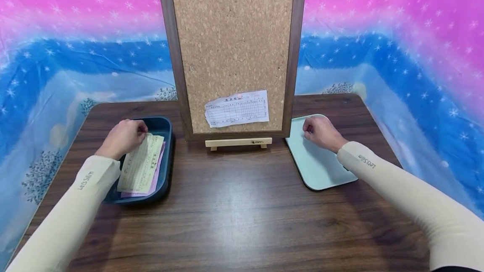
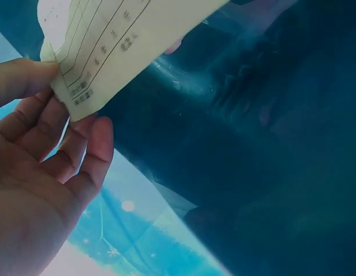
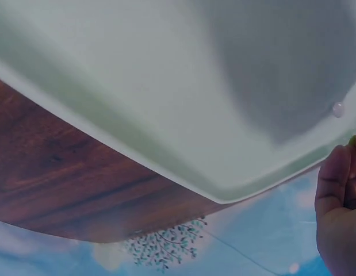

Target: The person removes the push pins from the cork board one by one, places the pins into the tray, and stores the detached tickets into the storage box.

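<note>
My left hand point(image 1: 126, 135) pinches the top edge of a pale yellow printed slip point(image 1: 141, 167) over a dark blue tray point(image 1: 166, 171). In the left wrist view, the slip's corner lies between thumb and fingers. A pink slip point(image 1: 160, 171) lies beneath it in the tray. My right hand point(image 1: 323, 133) is over a pale green tray point(image 1: 321, 175), its fingertips drawn together. In the right wrist view, a tiny yellow-green piece point(image 3: 353, 140) shows at those fingertips, too cut off to tell its kind. A small pinkish piece point(image 3: 337, 109) lies in that tray.
A framed cork board point(image 1: 232, 45) stands upright on a small wooden easel point(image 1: 238, 142) at the table's back middle. A white printed form point(image 1: 236, 110) hangs low on it, with a small pink spot at its top. Patterned cloth point(image 1: 416, 32) surrounds the brown table point(image 1: 234, 221).
</note>
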Demonstrator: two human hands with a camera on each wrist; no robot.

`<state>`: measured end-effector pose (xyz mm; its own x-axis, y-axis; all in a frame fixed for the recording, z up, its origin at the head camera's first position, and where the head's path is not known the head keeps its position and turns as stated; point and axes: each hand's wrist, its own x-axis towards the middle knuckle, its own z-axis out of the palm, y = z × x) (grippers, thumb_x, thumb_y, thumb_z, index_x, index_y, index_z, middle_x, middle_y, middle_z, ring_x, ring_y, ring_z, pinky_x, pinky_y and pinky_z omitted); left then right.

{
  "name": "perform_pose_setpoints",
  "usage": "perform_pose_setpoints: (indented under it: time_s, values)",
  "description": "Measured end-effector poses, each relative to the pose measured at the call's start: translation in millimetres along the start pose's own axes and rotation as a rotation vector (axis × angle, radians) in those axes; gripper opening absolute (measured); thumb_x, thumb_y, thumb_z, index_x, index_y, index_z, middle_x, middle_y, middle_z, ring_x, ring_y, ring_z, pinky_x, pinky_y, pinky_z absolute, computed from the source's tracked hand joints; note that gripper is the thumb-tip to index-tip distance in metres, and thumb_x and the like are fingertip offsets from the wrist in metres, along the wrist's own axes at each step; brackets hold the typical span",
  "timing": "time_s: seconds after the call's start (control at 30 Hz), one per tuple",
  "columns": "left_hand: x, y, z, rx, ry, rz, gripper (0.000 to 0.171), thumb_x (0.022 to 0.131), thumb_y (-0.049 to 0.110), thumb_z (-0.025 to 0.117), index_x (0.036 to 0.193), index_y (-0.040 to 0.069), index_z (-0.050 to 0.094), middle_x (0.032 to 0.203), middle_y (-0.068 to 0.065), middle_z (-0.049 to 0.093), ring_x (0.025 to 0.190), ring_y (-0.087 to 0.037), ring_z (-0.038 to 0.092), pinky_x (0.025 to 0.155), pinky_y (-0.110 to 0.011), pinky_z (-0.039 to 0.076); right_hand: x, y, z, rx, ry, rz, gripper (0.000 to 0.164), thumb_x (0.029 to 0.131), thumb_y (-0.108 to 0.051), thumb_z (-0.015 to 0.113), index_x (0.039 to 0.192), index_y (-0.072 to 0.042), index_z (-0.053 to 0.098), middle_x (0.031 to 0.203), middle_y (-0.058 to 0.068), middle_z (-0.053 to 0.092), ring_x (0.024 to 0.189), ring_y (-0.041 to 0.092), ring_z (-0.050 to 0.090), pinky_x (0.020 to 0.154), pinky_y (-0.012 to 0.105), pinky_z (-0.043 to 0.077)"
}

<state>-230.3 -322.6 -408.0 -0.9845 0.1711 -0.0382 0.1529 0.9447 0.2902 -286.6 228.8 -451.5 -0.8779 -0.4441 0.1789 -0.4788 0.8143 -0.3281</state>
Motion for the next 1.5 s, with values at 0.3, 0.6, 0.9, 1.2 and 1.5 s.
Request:
perform_pose_setpoints:
  time_s: [0.3,0.6,0.9,1.2,1.5]
  values:
    - [-0.9,-1.2,2.8,0.000,-0.032,0.007,0.016,0.083,0.005,0.051,0.095,-0.001,0.060,0.090,-0.018,0.056,0.073,-0.026,0.052,0.060,-0.040,0.041,-3,7,7,0.006,-0.030,0.008,0.004,0.074,-0.008,0.060,0.077,-0.006,0.062,0.069,-0.002,0.053,0.062,0.012,0.048,0.057,0.029,0.039]
    - [-1.2,0.3,5.3,0.021,-0.023,0.009,0.016,0.083,0.006,0.051,0.093,0.000,0.061,0.089,-0.017,0.058,0.075,-0.027,0.052,0.063,-0.043,0.040,-3,7,10,0.035,-0.076,0.046,0.006,0.076,-0.006,0.057,0.077,-0.009,0.061,0.071,-0.001,0.053,0.063,0.012,0.047,0.056,0.028,0.038]
    - [-3.3,3.2,4.4,0.008,-0.025,0.000,0.016,0.083,0.005,0.050,0.094,0.001,0.061,0.090,-0.016,0.057,0.077,-0.027,0.050,0.063,-0.041,0.040,-3,7,7,0.024,-0.056,0.016,0.006,0.074,-0.005,0.058,0.076,-0.008,0.062,0.069,0.000,0.052,0.062,0.013,0.047,0.057,0.029,0.038]
    - [-6.8,3.9,2.5,-0.020,-0.006,0.018,0.021,0.083,0.001,0.046,0.099,0.000,0.060,0.097,-0.019,0.054,0.095,-0.035,0.038,0.075,-0.050,0.032,-4,-8,1,-0.001,0.082,-0.044,0.007,0.073,-0.008,0.058,0.080,-0.007,0.061,0.075,0.001,0.052,0.068,0.014,0.049,0.062,0.030,0.040]
    - [-6.4,20.2,1.9,-0.100,0.166,0.097,0.018,0.083,0.010,0.054,0.100,0.005,0.057,0.089,-0.010,0.055,0.080,-0.023,0.048,0.065,-0.041,0.040,1,-43,-12,-0.025,0.354,-0.108,0.007,0.077,-0.008,0.055,0.084,-0.010,0.056,0.083,0.001,0.049,0.077,0.014,0.045,0.065,0.030,0.039]
